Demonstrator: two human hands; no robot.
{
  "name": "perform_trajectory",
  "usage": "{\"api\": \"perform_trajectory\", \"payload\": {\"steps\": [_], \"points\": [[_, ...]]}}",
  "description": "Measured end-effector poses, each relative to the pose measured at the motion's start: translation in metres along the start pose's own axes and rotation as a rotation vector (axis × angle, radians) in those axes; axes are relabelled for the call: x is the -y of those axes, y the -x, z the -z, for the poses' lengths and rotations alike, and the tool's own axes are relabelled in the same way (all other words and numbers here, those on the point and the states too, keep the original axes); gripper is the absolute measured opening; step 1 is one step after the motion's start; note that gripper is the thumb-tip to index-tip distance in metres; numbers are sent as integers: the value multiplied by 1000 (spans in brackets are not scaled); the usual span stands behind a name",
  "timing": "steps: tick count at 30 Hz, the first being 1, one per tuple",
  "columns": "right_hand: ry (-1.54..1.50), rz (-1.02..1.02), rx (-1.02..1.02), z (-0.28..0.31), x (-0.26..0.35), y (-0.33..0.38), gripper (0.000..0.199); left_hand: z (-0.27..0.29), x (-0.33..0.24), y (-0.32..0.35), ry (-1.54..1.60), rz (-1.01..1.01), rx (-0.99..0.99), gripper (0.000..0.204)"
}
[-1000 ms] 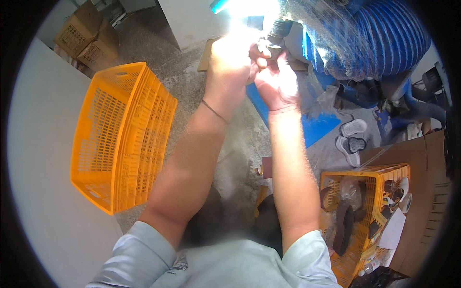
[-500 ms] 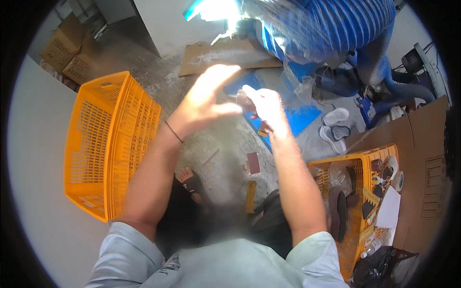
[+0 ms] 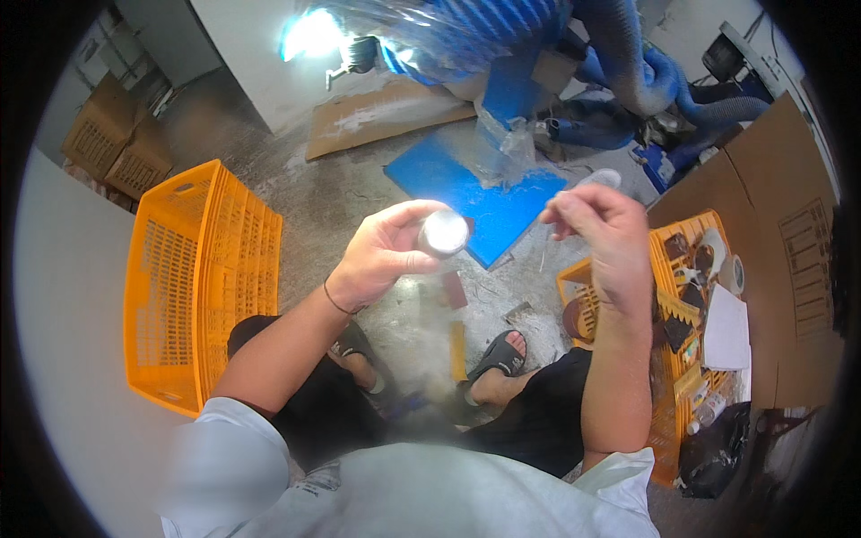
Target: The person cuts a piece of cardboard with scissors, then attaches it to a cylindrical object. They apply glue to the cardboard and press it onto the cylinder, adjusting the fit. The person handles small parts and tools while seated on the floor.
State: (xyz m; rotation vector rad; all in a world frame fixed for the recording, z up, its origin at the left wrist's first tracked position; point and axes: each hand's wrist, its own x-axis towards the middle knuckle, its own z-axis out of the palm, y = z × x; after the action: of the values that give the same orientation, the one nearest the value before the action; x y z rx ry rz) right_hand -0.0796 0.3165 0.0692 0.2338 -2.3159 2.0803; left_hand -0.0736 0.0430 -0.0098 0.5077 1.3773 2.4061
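My left hand (image 3: 381, 251) is closed around a small round container (image 3: 443, 233), gripping its side between thumb and fingers. Bright glare covers the container's pale round top, so its contents cannot be made out. To the right, apart from the container, my right hand (image 3: 603, 229) is raised with thumb and fingers pinched together. A faint thin line shows below its fingertips, but what the pinch holds is too small to name. Beyond both hands a blue board (image 3: 484, 202) lies on the dusty floor. A reddish-brown flat piece (image 3: 455, 291) and a yellow strip (image 3: 458, 350) lie nearer my feet.
Stacked yellow crates (image 3: 202, 287) stand at left. Another yellow crate (image 3: 665, 448), holding assorted items, stands at right beside a large cardboard sheet (image 3: 771, 260). At the back are a bright lamp (image 3: 314, 34), a flat cardboard piece (image 3: 386, 115) and thick blue-grey hoses (image 3: 628, 54).
My hands were close together over the blue board and have moved apart. The right hand has swung right and nearer me. The container now shows clearly in my left hand.
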Motion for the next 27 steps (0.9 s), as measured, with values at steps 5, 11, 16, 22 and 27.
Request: {"api": "perform_trajectory", "payload": {"steps": [5,11,16,22,27], "points": [[-13,83,-199,60,3,61,13,-23,10,-1,65,19,104,66],[29,87,-360,105,-20,123,13,-44,22,-7,24,53,133,64],[29,34,-563,131,-41,174,10,-52,35,-14,7,10,203,63],[-44,68,-612,128,-54,186,5,-66,34,-7,218,260,192,65],[-62,84,-490,94,-48,167,4,-74,30,-2,266,349,207,72]]}}
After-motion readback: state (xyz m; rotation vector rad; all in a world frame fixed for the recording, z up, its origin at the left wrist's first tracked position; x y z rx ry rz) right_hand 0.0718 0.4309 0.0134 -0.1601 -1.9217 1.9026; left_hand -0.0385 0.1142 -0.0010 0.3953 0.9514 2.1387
